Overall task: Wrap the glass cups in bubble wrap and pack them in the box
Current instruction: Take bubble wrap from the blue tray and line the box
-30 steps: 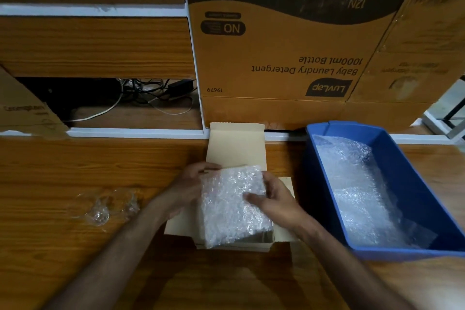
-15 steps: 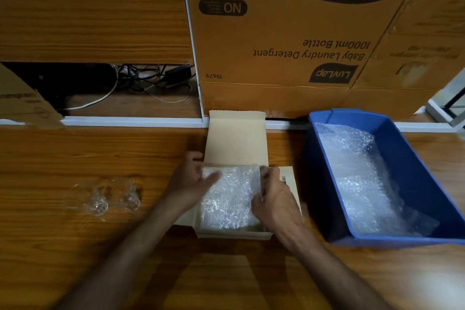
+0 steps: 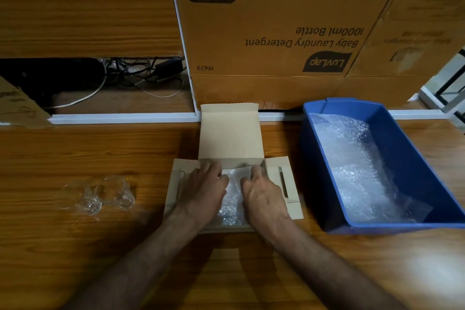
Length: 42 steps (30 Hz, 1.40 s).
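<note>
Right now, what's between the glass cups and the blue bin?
Head view: the open box, with left hand and right hand pressing bubble wrap into it, between glass cups and blue bin.

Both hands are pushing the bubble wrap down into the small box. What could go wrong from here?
1. The left hand and right hand press flat on the bubble wrap in the small box; whether glass lies under it cannot be seen, so hard pressure might crack it.
2. Two bare glass cups sit by the left forearm; a sweep back could knock them.
</note>
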Each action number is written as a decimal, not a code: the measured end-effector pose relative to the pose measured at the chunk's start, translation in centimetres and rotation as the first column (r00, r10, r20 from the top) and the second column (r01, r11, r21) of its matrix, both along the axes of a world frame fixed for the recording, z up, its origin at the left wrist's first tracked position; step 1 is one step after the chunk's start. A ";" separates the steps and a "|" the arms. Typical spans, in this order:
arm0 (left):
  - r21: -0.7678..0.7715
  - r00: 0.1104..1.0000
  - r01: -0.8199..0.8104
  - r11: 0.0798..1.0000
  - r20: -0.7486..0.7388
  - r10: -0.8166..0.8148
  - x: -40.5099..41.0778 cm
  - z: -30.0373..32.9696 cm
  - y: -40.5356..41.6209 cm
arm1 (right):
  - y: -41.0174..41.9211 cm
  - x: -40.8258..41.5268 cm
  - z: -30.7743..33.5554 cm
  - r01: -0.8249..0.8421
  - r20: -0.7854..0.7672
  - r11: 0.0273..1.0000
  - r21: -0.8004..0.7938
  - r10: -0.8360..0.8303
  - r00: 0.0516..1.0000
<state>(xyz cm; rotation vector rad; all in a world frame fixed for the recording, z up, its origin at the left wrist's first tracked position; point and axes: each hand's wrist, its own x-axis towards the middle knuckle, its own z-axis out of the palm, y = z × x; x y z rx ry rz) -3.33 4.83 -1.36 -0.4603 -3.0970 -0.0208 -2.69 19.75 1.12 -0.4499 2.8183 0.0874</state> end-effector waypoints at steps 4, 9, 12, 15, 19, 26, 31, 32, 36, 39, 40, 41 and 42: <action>-0.110 0.957 -0.006 0.994 0.288 0.037 -0.4 0.5 0.2 | -1.0 -0.8 -1.4 -0.120 0.075 0.992 0.050 0.116 0.990; -0.223 0.876 0.047 0.974 0.478 0.067 -1.0 -1.0 0.6 | -1.4 -2.3 -2.7 -0.141 0.237 0.956 0.256 0.079 0.968; -0.214 0.851 0.075 0.974 0.523 0.049 -1.3 -1.5 0.8 | -1.2 -2.4 -3.4 -0.179 0.269 0.942 0.283 0.101 0.958; -0.163 0.824 0.043 0.986 0.564 0.057 -1.3 -1.2 0.8 | -0.8 -2.4 -2.9 -0.189 0.287 0.952 0.239 0.117 0.951; -0.169 0.858 0.030 0.985 0.510 0.061 -1.1 -0.2 1.2 | -0.3 -2.1 -2.0 -0.291 0.251 0.927 0.236 0.232 0.940; -0.153 0.875 0.031 0.988 0.482 0.047 -1.4 -0.4 1.0 | 0.1 -2.3 -2.5 -0.279 0.214 0.949 0.148 0.244 0.946; -0.117 0.895 0.048 0.992 0.446 0.009 -1.2 -0.1 0.7 | 0.5 -1.8 -1.0 -0.276 0.163 0.952 0.131 0.254 0.953; -0.088 0.914 0.037 0.995 0.405 0.002 -1.1 0.1 0.5 | 0.7 -1.6 -1.0 -0.240 0.129 0.967 0.082 0.228 0.965; 0.068 0.977 -0.024 0.997 0.212 0.009 -0.3 1.0 -0.1 | 2.3 -0.6 0.1 -0.132 -0.062 0.978 -0.158 0.124 0.990; 0.155 0.994 -0.055 0.986 0.097 0.040 0.1 1.9 0.4 | 4.1 0.3 0.7 -0.129 -0.221 0.976 -0.178 0.088 0.971; 0.174 0.997 -0.054 0.983 0.062 0.044 0.1 2.2 0.7 | 4.7 0.5 0.8 -0.092 -0.257 0.979 -0.183 0.043 0.965; 0.187 0.999 -0.048 0.981 0.028 0.043 0.1 2.4 1.1 | 5.3 0.6 0.6 -0.060 -0.267 0.981 -0.187 0.008 0.964; 0.190 0.999 -0.034 0.981 -0.005 0.036 -0.1 2.6 1.4 | 5.8 0.6 0.3 -0.040 -0.255 0.981 -0.190 -0.010 0.967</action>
